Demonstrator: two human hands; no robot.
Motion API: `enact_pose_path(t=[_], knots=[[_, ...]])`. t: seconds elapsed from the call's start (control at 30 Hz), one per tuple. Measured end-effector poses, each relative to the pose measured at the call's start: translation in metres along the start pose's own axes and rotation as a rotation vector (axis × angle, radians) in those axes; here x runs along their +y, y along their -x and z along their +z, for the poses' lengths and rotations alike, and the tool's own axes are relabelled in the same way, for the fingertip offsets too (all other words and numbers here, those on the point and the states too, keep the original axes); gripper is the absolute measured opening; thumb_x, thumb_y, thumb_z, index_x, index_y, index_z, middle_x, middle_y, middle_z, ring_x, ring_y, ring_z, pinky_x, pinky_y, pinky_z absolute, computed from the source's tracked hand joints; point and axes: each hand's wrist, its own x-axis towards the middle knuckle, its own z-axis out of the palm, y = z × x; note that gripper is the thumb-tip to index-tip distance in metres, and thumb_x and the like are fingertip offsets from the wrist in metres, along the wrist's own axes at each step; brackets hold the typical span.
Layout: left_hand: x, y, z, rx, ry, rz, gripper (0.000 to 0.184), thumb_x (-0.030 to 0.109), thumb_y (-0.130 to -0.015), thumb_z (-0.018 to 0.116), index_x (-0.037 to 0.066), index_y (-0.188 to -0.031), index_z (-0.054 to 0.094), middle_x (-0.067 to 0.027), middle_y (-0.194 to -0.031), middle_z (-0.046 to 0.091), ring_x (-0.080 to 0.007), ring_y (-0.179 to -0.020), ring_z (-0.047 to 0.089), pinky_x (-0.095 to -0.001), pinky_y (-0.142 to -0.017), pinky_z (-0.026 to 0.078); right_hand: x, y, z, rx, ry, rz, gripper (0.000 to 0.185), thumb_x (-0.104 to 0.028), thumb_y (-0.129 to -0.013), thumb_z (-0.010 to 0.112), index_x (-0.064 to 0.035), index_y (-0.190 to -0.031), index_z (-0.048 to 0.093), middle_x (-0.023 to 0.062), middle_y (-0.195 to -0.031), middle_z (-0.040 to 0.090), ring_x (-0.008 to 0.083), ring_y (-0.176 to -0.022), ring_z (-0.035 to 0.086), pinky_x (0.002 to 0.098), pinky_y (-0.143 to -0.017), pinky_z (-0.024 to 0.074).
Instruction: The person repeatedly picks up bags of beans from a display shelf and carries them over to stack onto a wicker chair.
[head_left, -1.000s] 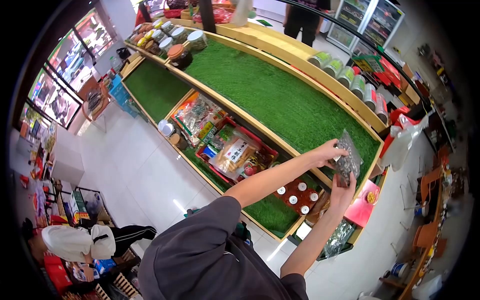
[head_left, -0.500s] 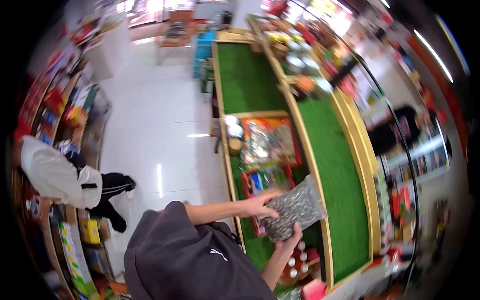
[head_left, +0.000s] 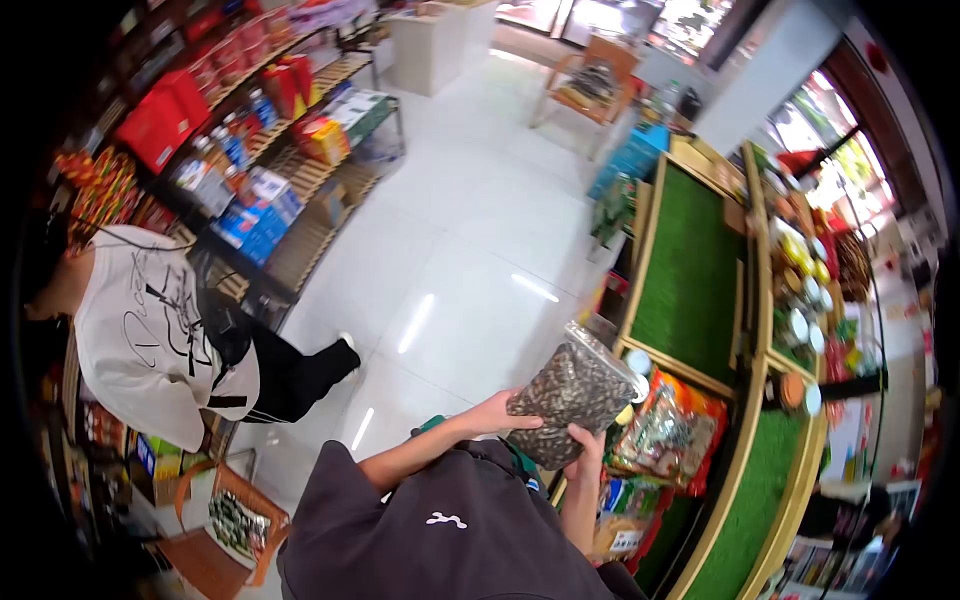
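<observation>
A clear zip-top plastic bag [head_left: 572, 392] full of small dark pieces, perhaps seeds or dried goods, is held in front of my chest. My left hand [head_left: 503, 415] grips its left side, with the thumb lying across the front. On the lower right, my right hand [head_left: 587, 447] pinches the bag, thumb on top; the fingers behind it are hidden. Close by on the right, a packaged bag with red and orange edges [head_left: 672, 432] lies in the wooden display stand.
The display stand [head_left: 690, 270] with green turf lining runs along my right, with jars [head_left: 797, 325] on its upper tier. A person in a white shirt [head_left: 150, 335] stands at the left by stocked shelves [head_left: 270, 190]. A brown chair [head_left: 215, 545] stands at lower left.
My view and body have turned left, toward the aisle. The bag has come away from over the display stand to in front of my chest, still in both hands.
</observation>
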Motion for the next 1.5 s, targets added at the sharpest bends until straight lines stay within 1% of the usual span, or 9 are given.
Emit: enact_pose_path(t=[0.23, 0.37, 0.57, 0.73, 0.9, 1.07, 1.37, 1.43, 1.5], knots=[[-0.013, -0.059, -0.033, 0.516, -0.044, 0.039, 0.053, 0.033, -0.084, 0.068, -0.004, -0.119, 0.053, -0.0072, -0.104, 0.063, -0.0106, -0.092, 0.057, -0.0267, -0.081, 0.047, 0.005, -0.112, 0.02, 0.108, -0.144, 0.344, 0.051, -0.006, -0.074, 0.059, 0.0034, -0.122, 0.045, 0.0141, -0.109, 0.059, 0.0277, -0.096, 0.06, 0.0376, -0.086, 0.0504], [0.018, -0.097, -0.051, 0.531, 0.086, 0.016, 0.053, 0.04, -0.09, 0.058, -0.005, -0.118, 0.054, -0.0073, -0.103, 0.063, -0.0101, -0.093, 0.056, -0.0259, -0.082, 0.046, 0.012, -0.177, 0.021, 0.041, -0.083, 0.401, 0.047, -0.008, -0.075, 0.059, 0.0038, -0.119, 0.048, 0.0141, -0.107, 0.059, 0.0272, -0.095, 0.061, 0.0376, -0.084, 0.0512], [0.083, -0.174, -0.081, 0.518, -0.071, -0.182, 0.065, 0.039, -0.09, 0.058, -0.002, -0.135, 0.035, -0.0131, -0.125, 0.05, -0.0165, -0.114, 0.05, -0.0294, -0.092, 0.043, -0.029, -0.267, 0.044, -0.084, -0.127, 0.543, 0.046, -0.008, -0.075, 0.058, 0.0066, -0.117, 0.047, 0.0171, -0.102, 0.061, 0.0272, -0.086, 0.064, 0.0369, -0.078, 0.0537], [0.113, -0.247, -0.081, 0.471, 0.396, -0.094, 0.067, 0.029, -0.09, 0.06, 0.001, -0.14, 0.026, -0.0119, -0.13, 0.046, -0.0196, -0.117, 0.048, -0.0329, -0.097, 0.043, -0.061, -0.352, 0.04, -0.184, -0.045, 0.63, 0.045, -0.009, -0.076, 0.06, 0.0048, -0.116, 0.046, 0.0148, -0.102, 0.059, 0.0246, -0.09, 0.062, 0.0347, -0.079, 0.0524], [0.123, -0.314, -0.096, 0.504, 0.267, 0.012, 0.07, 0.022, -0.09, 0.06, 0.003, -0.144, 0.019, -0.0127, -0.136, 0.04, -0.0214, -0.121, 0.044, -0.0344, -0.099, 0.041, -0.093, -0.413, 0.053, -0.141, 0.163, 0.466, 0.048, -0.013, -0.081, 0.067, 0.0013, -0.122, 0.044, 0.0124, -0.11, 0.058, 0.0203, -0.098, 0.058, 0.0326, -0.083, 0.0487], [0.158, -0.39, -0.125, 0.531, 0.21, 0.032, 0.058, 0.017, -0.09, 0.061, 0.002, -0.138, 0.031, -0.0094, -0.127, 0.05, -0.0181, -0.115, 0.048, -0.0332, -0.096, 0.041, -0.109, -0.488, 0.075, -0.102, 0.132, 0.29, 0.054, -0.015, -0.085, 0.066, -0.0015, -0.131, 0.04, 0.0112, -0.118, 0.056, 0.019, -0.104, 0.056, 0.0311, -0.087, 0.0465], [0.223, -0.554, -0.226, 0.211, 0.2, -0.084, 0.062, 0.018, -0.087, 0.065, 0.001, -0.137, 0.032, -0.0086, -0.126, 0.05, -0.0167, -0.116, 0.047, -0.0319, -0.098, 0.038, -0.156, -0.646, 0.111, -0.032, 0.135, 0.198, 0.062, -0.008, -0.087, 0.06, -0.0079, -0.141, 0.029, 0.0097, -0.129, 0.049, 0.0184, -0.112, 0.052, 0.0317, -0.09, 0.0448], [0.253, -0.579, -0.242, 0.204, -0.225, 0.119, 0.067, 0.021, -0.083, 0.069, 0.0, -0.136, 0.033, -0.0094, -0.125, 0.051, -0.0176, -0.115, 0.048, -0.033, -0.098, 0.039, -0.169, -0.673, 0.13, -0.013, 0.08, 0.143, 0.063, -0.007, -0.087, 0.06, -0.0084, -0.142, 0.029, 0.0104, -0.128, 0.05, 0.0194, -0.112, 0.052, 0.0324, -0.091, 0.0447], [0.267, -0.612, -0.267, 0.115, -0.216, 0.129, 0.073, 0.024, -0.081, 0.072, -0.002, -0.136, 0.032, -0.0106, -0.124, 0.052, -0.0177, -0.113, 0.05, -0.034, -0.098, 0.039, -0.172, -0.708, 0.14, 0.002, 0.049, 0.116, 0.064, -0.006, -0.086, 0.061, -0.0088, -0.142, 0.029, 0.0094, -0.127, 0.051, 0.0201, -0.113, 0.052, 0.032, -0.091, 0.0454]])
